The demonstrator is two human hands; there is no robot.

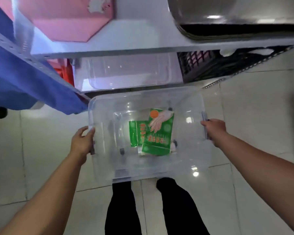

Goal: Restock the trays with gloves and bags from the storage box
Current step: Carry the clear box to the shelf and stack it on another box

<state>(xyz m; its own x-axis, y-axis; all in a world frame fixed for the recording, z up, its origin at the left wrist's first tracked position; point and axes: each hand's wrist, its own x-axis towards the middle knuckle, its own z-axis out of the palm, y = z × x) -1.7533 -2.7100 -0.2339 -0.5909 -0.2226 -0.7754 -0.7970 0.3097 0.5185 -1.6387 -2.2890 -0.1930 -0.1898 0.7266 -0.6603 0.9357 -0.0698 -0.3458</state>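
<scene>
A clear plastic storage box (190,106) hangs in front of me above the tiled floor, carried by both hands. My left hand (82,141) grips its left rim by the grey latch. My right hand (214,129) grips the right rim at the other latch. Two green glove packs lie on the box bottom: one (159,131) printed with a hand and an orange dot, overlapping a second pack (135,133) to its left.
A metal shelf rack (109,50) stands just beyond the box. It carries a pink tray (71,22), a steel basin (236,16), a clear tub (126,72), a black crate (215,65) and a red crate (65,72). Blue cloth (24,78) hangs at left. My legs (143,209) stand below.
</scene>
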